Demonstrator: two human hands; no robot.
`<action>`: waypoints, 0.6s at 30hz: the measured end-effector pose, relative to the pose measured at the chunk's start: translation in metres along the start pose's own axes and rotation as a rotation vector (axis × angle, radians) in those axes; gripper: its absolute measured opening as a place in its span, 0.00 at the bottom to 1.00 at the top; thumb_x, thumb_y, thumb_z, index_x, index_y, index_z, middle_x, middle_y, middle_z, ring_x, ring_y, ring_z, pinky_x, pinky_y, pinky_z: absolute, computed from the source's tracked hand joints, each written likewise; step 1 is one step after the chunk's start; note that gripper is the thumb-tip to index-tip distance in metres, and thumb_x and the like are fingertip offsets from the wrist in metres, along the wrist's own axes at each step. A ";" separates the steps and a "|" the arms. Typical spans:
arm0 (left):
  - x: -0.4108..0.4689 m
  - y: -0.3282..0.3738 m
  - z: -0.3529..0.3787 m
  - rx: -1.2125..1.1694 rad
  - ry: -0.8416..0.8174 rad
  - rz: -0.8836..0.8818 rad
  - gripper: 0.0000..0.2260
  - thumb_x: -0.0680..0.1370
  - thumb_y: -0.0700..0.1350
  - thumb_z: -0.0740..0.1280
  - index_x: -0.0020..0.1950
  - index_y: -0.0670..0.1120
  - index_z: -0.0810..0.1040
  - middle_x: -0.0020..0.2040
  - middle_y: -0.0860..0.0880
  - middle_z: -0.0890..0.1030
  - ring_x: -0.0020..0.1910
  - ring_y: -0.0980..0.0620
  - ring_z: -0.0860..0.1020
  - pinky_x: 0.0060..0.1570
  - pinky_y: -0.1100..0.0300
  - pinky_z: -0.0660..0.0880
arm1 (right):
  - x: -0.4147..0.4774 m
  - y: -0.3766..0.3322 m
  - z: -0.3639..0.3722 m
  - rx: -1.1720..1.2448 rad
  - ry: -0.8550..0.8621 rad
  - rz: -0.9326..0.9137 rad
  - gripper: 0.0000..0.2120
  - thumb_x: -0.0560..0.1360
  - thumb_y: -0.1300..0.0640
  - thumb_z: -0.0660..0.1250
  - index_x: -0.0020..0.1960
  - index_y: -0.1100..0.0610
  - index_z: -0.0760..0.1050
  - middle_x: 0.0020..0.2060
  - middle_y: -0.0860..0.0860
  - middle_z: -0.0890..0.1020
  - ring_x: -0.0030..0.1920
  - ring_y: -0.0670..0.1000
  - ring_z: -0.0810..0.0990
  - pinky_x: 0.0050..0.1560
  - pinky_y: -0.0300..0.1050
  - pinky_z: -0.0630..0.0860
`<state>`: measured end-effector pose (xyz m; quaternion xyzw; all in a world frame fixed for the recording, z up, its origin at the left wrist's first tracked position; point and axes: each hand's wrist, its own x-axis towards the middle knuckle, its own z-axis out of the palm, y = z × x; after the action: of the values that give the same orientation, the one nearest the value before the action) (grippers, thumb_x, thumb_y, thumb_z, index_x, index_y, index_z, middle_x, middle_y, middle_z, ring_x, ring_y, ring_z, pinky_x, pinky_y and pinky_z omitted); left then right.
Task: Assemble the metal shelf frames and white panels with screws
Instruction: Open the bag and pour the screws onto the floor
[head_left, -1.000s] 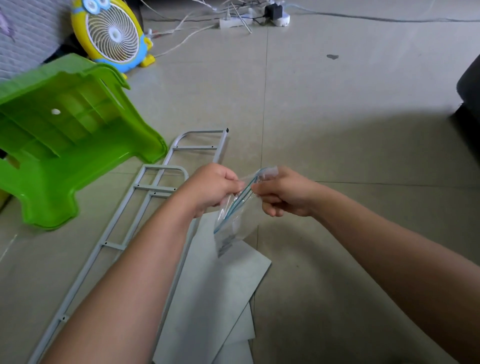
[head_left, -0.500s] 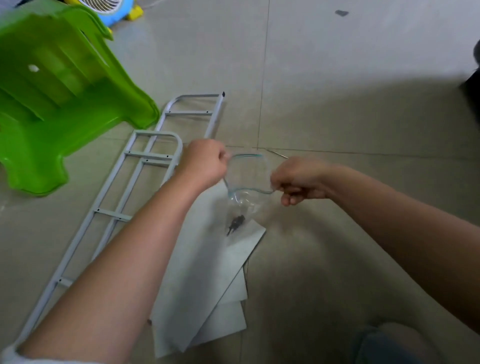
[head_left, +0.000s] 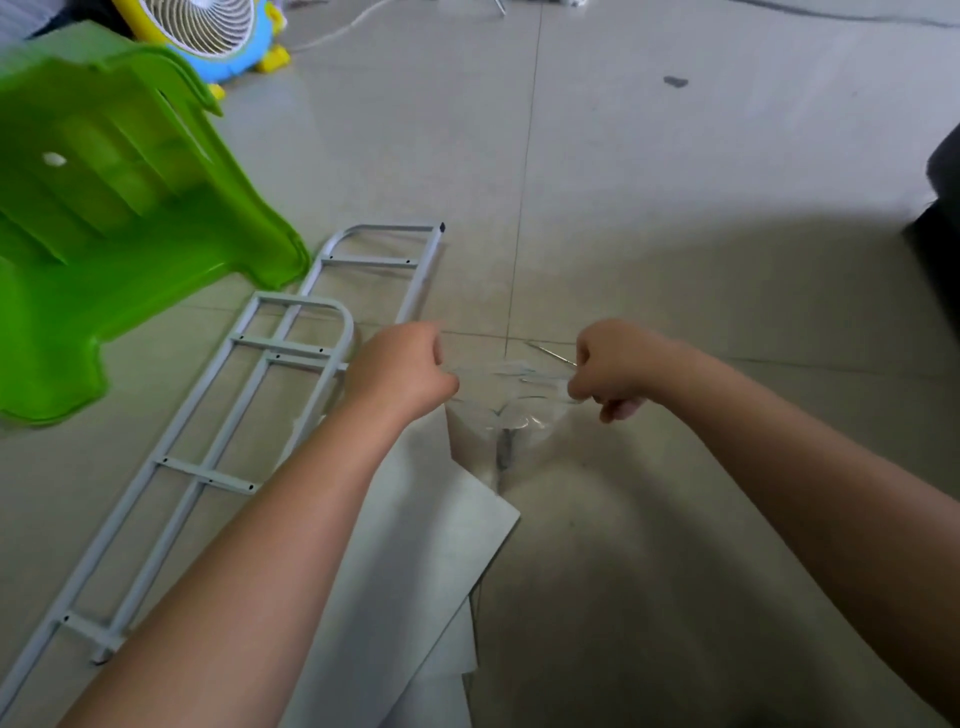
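At frame centre your left hand (head_left: 402, 371) and right hand (head_left: 610, 369) pinch the bag (head_left: 506, 410) mouth apart, freeing the screws (head_left: 503, 449).

tiled floor (head_left: 649, 197) bears frames (head_left: 291, 358), panels (head_left: 415, 561), stool (head_left: 119, 218)

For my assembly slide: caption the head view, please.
Left hand and right hand stretch a clear bag over white panels, metal frames alongside.

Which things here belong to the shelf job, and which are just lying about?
Belongs to the job:
metal frames
white panels
clear bag, pinched by the left hand and the right hand
dark hardware inside the bag, blurred, likely screws

Just lying about:
green stool
fan
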<state>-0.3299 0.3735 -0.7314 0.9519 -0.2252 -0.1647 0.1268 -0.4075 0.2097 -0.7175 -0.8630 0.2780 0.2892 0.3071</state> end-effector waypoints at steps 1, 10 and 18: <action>0.001 -0.002 0.001 -0.025 -0.012 0.003 0.06 0.70 0.40 0.67 0.45 0.46 0.74 0.43 0.47 0.76 0.46 0.45 0.75 0.39 0.60 0.68 | 0.000 0.001 -0.002 -0.008 0.000 -0.003 0.04 0.74 0.65 0.61 0.41 0.64 0.69 0.33 0.56 0.75 0.30 0.56 0.80 0.33 0.46 0.78; 0.017 0.016 0.009 -0.611 -0.205 0.032 0.24 0.75 0.27 0.52 0.60 0.47 0.76 0.47 0.50 0.78 0.26 0.57 0.79 0.28 0.66 0.74 | 0.002 0.017 -0.025 0.219 -0.026 -0.095 0.07 0.75 0.67 0.60 0.39 0.58 0.67 0.37 0.55 0.75 0.31 0.50 0.78 0.24 0.36 0.72; 0.011 0.015 0.031 -1.308 -0.313 -0.466 0.16 0.75 0.25 0.50 0.46 0.39 0.74 0.40 0.44 0.78 0.19 0.54 0.77 0.20 0.69 0.73 | 0.031 0.075 -0.002 0.791 0.012 -0.256 0.06 0.75 0.63 0.64 0.50 0.54 0.72 0.50 0.54 0.77 0.43 0.48 0.77 0.43 0.41 0.75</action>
<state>-0.3381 0.3507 -0.7577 0.6694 0.1135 -0.4236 0.5996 -0.4347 0.1495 -0.7644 -0.7076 0.2600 0.1144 0.6470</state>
